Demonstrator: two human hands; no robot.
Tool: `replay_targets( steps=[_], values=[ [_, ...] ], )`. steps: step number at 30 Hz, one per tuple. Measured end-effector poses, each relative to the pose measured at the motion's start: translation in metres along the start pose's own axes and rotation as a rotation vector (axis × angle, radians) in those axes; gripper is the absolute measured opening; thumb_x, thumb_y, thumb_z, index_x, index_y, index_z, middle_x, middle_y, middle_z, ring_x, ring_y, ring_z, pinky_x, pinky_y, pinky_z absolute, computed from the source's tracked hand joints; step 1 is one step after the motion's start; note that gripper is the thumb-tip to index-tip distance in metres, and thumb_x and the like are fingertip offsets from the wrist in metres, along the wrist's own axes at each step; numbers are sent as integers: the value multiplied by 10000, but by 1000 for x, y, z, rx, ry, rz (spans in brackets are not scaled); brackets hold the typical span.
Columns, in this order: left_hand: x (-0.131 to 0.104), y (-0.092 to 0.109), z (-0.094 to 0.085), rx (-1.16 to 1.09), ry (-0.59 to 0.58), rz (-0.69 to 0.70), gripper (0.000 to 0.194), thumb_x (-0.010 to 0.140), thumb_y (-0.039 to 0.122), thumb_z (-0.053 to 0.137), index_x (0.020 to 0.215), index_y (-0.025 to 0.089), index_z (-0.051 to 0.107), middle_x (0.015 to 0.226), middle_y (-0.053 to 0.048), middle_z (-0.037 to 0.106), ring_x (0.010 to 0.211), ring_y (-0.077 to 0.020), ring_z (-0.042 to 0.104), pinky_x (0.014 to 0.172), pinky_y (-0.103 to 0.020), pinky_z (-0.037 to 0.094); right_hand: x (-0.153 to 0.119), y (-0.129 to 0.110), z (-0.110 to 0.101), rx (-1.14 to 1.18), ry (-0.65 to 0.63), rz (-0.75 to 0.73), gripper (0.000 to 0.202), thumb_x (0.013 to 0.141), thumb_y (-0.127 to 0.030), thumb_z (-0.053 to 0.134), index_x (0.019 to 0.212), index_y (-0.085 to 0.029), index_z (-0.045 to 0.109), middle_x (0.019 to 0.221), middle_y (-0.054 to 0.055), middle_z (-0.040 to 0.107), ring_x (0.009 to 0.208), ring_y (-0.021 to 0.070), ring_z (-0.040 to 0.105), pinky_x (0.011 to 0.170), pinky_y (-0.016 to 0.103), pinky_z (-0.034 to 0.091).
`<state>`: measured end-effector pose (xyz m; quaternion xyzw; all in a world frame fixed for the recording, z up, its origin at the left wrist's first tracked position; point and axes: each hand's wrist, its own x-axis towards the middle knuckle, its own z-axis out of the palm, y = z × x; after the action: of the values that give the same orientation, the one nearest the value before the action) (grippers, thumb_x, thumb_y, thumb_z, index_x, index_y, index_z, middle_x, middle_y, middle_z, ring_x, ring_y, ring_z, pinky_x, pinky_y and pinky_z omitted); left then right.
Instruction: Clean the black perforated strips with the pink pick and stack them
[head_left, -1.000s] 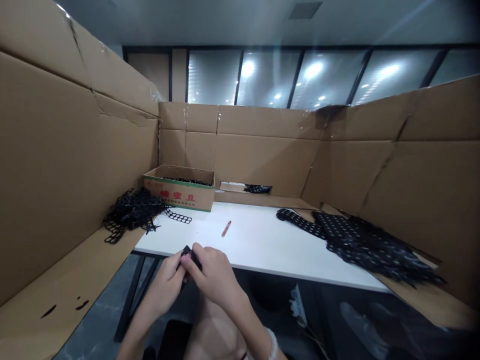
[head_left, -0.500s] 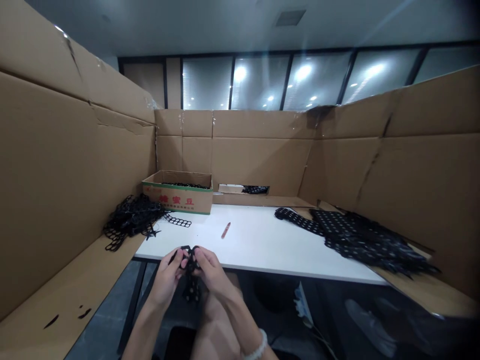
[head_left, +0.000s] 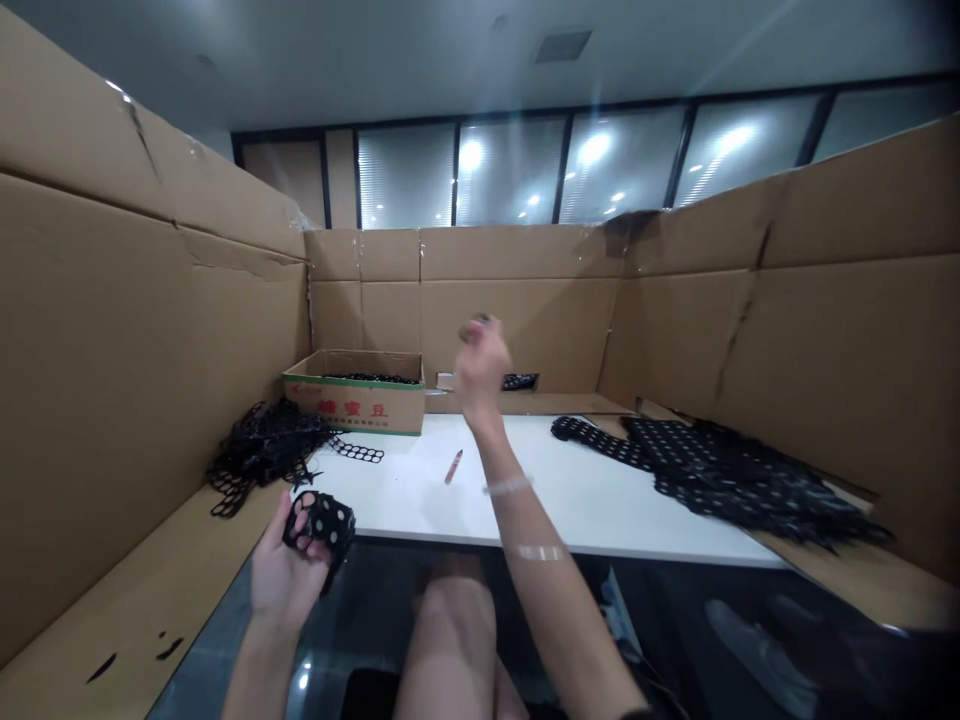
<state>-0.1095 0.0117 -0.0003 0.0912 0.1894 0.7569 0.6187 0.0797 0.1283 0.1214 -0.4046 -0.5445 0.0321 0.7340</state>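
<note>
My left hand [head_left: 289,575] is wrapped round a black piece with pale dots and holes [head_left: 326,522], near the table's front edge. Raised above the back of the white table [head_left: 525,510] is my right hand [head_left: 482,365], closed and blurred by motion. Something small and dark shows at its fingertips, too smeared to make out. A thin reddish-brown pointed tool [head_left: 454,467] lies on the table. At the left sits a tangled heap of black perforated strips [head_left: 262,450]. On the right, a pile of black dotted sheets [head_left: 720,470] spreads over table and cardboard.
An open carton [head_left: 360,403] with black pieces inside stands at the back left. Cardboard walls [head_left: 517,320] enclose the left, back and right; the back wall has a low slot. Small black scraps [head_left: 171,648] lie on the cardboard at lower left.
My hands were together over the black piece and have separated. My right hand has risen forward over the table. My left hand has moved left and lower, still with the black piece.
</note>
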Motion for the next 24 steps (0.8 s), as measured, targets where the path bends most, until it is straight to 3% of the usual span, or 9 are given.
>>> replay_targets(
  steps=[2, 4, 7, 10, 14, 16, 18, 21, 24],
  values=[
    [0, -3, 3, 12, 41, 4, 263, 921, 226, 409, 685, 136, 483, 504, 68, 369, 354, -32, 368, 346, -153, 317, 30, 2, 25, -81, -114, -5, 516, 885, -615, 318, 863, -177, 590, 778, 85, 550, 821, 220, 531, 778, 427, 400],
    [2, -6, 5, 16, 54, 9, 270, 925, 222, 403, 684, 133, 486, 504, 68, 371, 351, -29, 365, 345, -149, 322, 41, 11, 39, -253, -255, -57, 556, 885, -616, 308, 1023, -165, 603, 974, 143, 583, 974, 284, 518, 863, 508, 353],
    [4, -10, 4, 25, 18, -13, 286, 924, 210, 402, 660, 132, 478, 506, 63, 373, 353, -26, 362, 343, -143, 329, 30, 36, 39, -461, -474, -99, 629, 912, -596, 154, 1355, -219, 394, 1245, 169, 507, 1146, 329, 448, 928, 563, 299],
    [4, -15, 2, 53, -9, -38, 265, 911, 181, 418, 663, 127, 495, 514, 61, 377, 359, -24, 366, 340, -134, 325, 7, 74, 29, -449, -659, 33, 649, 917, -571, 174, 1428, -183, 269, 1356, 184, 432, 1234, 323, 398, 975, 535, 299],
    [7, -20, -1, 113, 13, 1, 142, 856, 164, 519, 726, 115, 546, 521, 69, 386, 366, -17, 365, 339, -123, 324, -31, 120, 17, -355, -777, 134, 580, 937, -466, 231, 1386, -113, 335, 1365, 190, 427, 1239, 261, 423, 993, 420, 351],
    [14, -19, -5, 135, -3, 43, 131, 829, 169, 562, 711, 117, 540, 523, 68, 396, 373, -17, 367, 347, -122, 336, -61, 133, 13, -390, -808, 88, 556, 938, -448, 249, 1387, -134, 345, 1351, 182, 443, 1234, 257, 427, 999, 438, 348],
    [25, -17, -9, 163, -14, 88, 181, 819, 183, 578, 660, 126, 511, 506, 70, 387, 369, -22, 361, 360, -130, 357, -96, 138, 14, -437, -904, -51, 531, 935, -442, 288, 1410, -207, 317, 1418, 145, 374, 1294, 262, 351, 1030, 496, 293],
    [40, -8, -18, 179, 20, 127, 251, 842, 184, 537, 605, 138, 468, 471, 73, 352, 350, -27, 342, 351, -138, 348, -145, 138, 28, -432, -1122, -183, 537, 932, -441, 324, 1438, -282, 242, 1503, 90, 235, 1360, 258, 232, 1041, 535, 257],
    [47, 3, -24, 147, 81, 178, 188, 853, 147, 494, 667, 125, 515, 482, 76, 371, 344, -16, 337, 326, -127, 299, -175, 133, 63, -391, -1220, -169, 569, 930, -415, 338, 1445, -204, 223, 1493, 125, 251, 1349, 253, 252, 1020, 491, 316]
  ],
)
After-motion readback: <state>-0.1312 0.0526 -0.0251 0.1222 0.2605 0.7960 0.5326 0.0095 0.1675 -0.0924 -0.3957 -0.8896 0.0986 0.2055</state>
